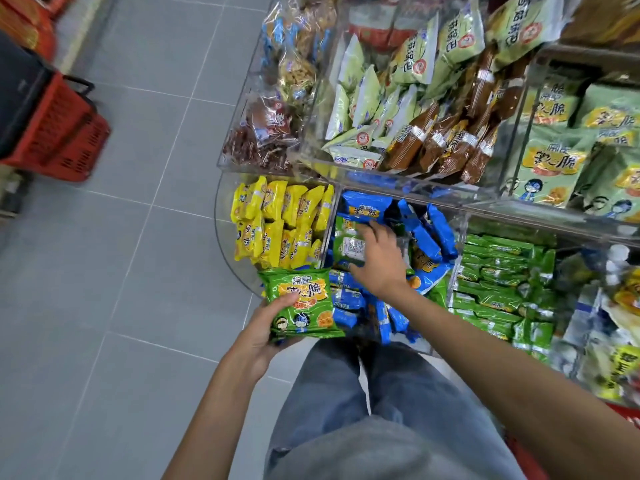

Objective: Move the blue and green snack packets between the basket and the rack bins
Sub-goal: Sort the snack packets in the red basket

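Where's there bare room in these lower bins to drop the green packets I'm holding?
Barely any. The blue bin has a small dark gap behind the right hand, beneath the upper shelf. The yellow bin and green bin are packed. The left hand holds the green packets.

Bare forearms (no sleeves showing), faded blue-grey jeans, loose legs

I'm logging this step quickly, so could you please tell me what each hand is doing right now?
Left hand: closed on a green snack packet.
Right hand: open, fingers spread over the blue packets bin, holding nothing.
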Tool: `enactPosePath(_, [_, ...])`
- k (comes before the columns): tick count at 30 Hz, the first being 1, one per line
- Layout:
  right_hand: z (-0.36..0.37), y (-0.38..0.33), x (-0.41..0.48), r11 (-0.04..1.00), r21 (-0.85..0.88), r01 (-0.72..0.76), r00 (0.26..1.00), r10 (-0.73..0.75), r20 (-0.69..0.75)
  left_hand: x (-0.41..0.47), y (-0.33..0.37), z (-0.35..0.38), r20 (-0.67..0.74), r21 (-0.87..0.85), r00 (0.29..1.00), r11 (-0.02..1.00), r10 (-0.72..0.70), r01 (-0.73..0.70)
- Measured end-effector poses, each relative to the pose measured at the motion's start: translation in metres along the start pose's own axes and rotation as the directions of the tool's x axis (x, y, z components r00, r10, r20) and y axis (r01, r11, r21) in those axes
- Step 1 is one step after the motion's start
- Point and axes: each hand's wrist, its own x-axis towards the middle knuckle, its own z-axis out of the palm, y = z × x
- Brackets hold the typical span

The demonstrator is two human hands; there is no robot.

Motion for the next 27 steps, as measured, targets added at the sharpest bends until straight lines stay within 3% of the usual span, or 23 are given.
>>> enactPosePath(3, [0.009,0.004,0.016,0.992,-0.124,0.013,0.998,-0.005,0.065,0.004,0.002,-0.002,-0.011,0.004,1.0,1.0,-0.003,0.003])
enactPosePath(8, [0.01,0.008,0.021,0.987,-0.146,0.058,0.998,-0.056,0.021,0.007,0.007,0.004,-0.021,0.008,1.0,1.0,0.004,-0.004])
enactPosePath(14, [-0.004,0.017,0.012,0.997,0.05,0.055,0.998,-0.053,-0.045,0.004,0.012,0.015,-0.046,0.005,0.999,1.0,0.019,-0.019])
enactPosePath(16, [-0.015,0.017,0.004,0.974,0.218,0.06,0.992,-0.035,-0.117,0.0,0.012,0.02,-0.047,-0.001,0.998,1.0,0.031,-0.031])
enactPosePath(19, [-0.035,0.016,-0.02,0.844,0.536,0.033,0.982,0.073,-0.175,-0.009,0.009,0.026,-0.045,-0.002,0.997,0.998,0.062,-0.062])
enactPosePath(22, [-0.053,0.022,-0.054,0.599,0.798,-0.066,0.98,0.191,-0.062,-0.021,0.002,0.03,-0.024,-0.009,0.995,0.995,0.095,-0.095])
enactPosePath(24, [-0.059,0.031,-0.082,0.438,0.89,-0.129,0.971,0.237,0.024,-0.029,-0.007,0.033,-0.021,-0.006,0.994,0.994,0.107,-0.107])
enactPosePath(27, [-0.06,0.046,-0.121,0.336,0.916,-0.218,0.943,0.315,0.109,-0.04,-0.021,0.037,0.027,0.003,0.993,0.993,0.118,-0.118])
